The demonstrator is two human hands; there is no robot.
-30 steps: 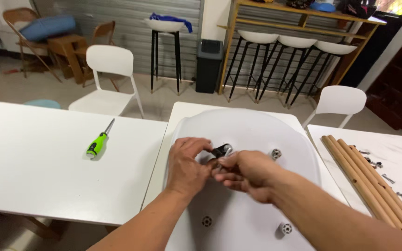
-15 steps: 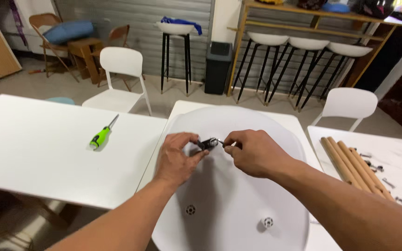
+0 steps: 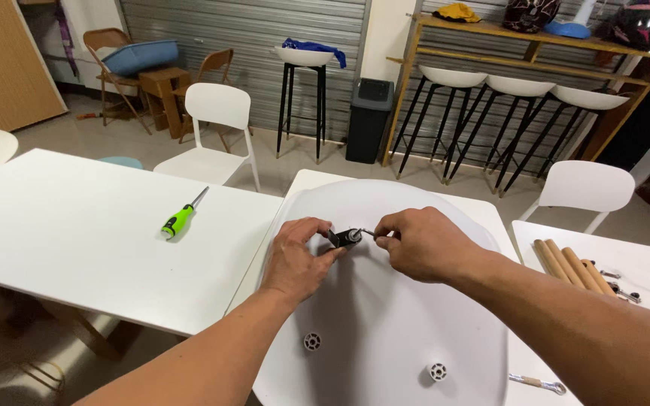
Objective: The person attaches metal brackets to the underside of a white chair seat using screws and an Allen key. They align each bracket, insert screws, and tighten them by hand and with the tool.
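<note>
Left hand [image 3: 299,259] pinches small black metal bracket [image 3: 344,238] on white plastic seat shell [image 3: 385,331]; right hand [image 3: 419,244] clamps a thin metal key [image 3: 368,232], mostly hidden by fingers.

Your left hand [image 3: 299,259] and right hand [image 3: 423,244] meet over the chair seat [image 3: 385,331] lying on the counter [image 3: 306,184], pinching what may be a bracket [image 3: 345,237], the screwdriver [image 3: 180,218] to your left and the wooden legs [image 3: 566,263] to your right.

Both hands [image 3: 302,259] [image 3: 423,244] meet (fingertips pinched), forearms converging.
</note>
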